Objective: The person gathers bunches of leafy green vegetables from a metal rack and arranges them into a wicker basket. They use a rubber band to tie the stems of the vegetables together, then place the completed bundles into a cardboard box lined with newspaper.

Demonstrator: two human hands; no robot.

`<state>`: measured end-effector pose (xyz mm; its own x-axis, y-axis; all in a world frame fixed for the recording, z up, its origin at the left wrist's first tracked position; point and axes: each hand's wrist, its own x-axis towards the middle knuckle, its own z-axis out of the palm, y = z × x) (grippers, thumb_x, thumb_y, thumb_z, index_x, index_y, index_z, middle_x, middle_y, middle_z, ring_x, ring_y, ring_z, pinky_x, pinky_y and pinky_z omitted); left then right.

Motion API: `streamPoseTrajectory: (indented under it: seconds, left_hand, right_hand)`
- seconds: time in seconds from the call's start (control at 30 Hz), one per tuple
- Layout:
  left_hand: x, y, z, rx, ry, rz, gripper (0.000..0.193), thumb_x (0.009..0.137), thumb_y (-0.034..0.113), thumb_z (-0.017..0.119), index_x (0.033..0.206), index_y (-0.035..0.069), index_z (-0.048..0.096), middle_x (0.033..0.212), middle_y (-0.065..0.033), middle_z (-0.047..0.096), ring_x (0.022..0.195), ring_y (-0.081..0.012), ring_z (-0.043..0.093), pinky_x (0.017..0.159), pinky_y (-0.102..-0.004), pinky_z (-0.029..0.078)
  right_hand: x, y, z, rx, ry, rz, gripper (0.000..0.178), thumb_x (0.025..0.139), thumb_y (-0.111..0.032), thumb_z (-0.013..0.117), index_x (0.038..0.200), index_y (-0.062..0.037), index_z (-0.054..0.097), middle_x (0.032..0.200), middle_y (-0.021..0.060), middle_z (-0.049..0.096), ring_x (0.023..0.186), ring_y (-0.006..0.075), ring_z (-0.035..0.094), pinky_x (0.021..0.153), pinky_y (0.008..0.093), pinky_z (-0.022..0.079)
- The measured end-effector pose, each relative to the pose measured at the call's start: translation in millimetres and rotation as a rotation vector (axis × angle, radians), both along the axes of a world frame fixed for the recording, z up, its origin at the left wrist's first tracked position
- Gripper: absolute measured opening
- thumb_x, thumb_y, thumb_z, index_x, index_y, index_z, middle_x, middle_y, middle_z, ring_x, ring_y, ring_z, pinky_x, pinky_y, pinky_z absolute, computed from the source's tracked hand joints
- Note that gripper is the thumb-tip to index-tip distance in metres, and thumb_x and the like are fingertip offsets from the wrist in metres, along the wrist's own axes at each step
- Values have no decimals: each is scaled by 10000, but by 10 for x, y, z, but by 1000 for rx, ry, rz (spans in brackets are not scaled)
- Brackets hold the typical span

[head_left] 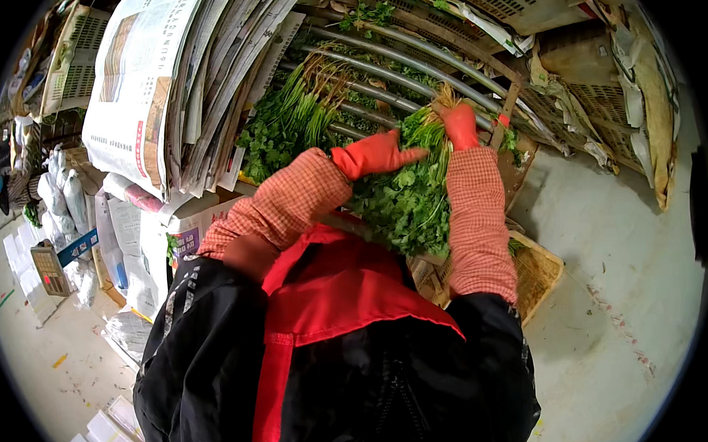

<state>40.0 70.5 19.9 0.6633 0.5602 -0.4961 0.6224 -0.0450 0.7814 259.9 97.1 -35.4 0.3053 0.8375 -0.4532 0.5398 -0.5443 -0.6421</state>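
Observation:
A bunch of coriander (406,207) hangs leaves-down in front of me, its pale roots at the top. My right hand (457,125), in a red rubber glove, is closed round the stems just below the roots. My left hand (373,155), gloved the same way, reaches across the stems and upper leaves with its index finger stretched out; its other fingers are partly hidden. To the left, another pile of coriander (299,106) lies on the metal bars (381,94) of a rack, roots toward the far side. Loose green sprigs show between the bars.
A thick stack of newspapers (142,80) stands left of the rack. Plastic crates (599,95) lined with paper are at the far right. A shallow tan crate (539,273) sits below my right forearm. Plastic bags (72,196) and a calculator-like keypad (50,270) are at the left.

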Motion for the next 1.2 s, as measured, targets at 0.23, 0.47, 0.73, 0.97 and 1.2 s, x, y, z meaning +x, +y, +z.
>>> streamPoseTrajectory:
  seconds: [0.23, 0.47, 0.73, 0.97, 1.2]
  left_hand:
    - [139, -176, 7, 107, 209, 103, 709, 746, 417, 713, 1135, -121, 463, 1033, -296, 604, 988, -407, 596, 829, -419, 488]
    - [168, -261, 43, 136, 165, 139, 820, 726, 468, 720, 1207, -121, 415, 1109, -320, 565, 1063, -420, 554, 870, -418, 473]
    - [-13, 327, -210, -129, -105, 41, 887, 809, 755, 382, 935, -80, 651, 840, -257, 647, 868, -362, 632, 789, -418, 461]
    - [267, 317, -360, 64, 117, -21, 852, 754, 768, 461, 816, -53, 676, 766, -269, 630, 808, -410, 636, 718, -453, 478]
    - [218, 73, -26, 37, 169, 3, 698, 772, 525, 640, 1120, -73, 550, 985, -312, 617, 967, -417, 600, 831, -434, 476]
  right_hand:
    - [107, -246, 336, 92, -78, -5, 559, 819, -452, 636, 1112, 23, 603, 963, 234, 643, 849, 344, 636, 753, 402, 481]
    - [-377, -839, 1168, 97, -175, 94, 412, 843, -322, 622, 1225, -175, 572, 1089, 129, 622, 911, 280, 628, 735, 380, 506]
    - [-228, -954, 738, 427, -422, 504, 305, 761, -68, 646, 1065, -70, 615, 929, 97, 546, 852, 310, 555, 714, 405, 465]
    - [-302, -1029, 934, 374, -426, 439, 467, 746, -157, 699, 1189, -92, 563, 898, 103, 549, 817, 294, 558, 715, 401, 461]
    - [-453, -1155, 749, 245, -513, 142, 601, 742, -180, 689, 1300, -141, 470, 877, 87, 560, 690, 251, 560, 610, 380, 480]
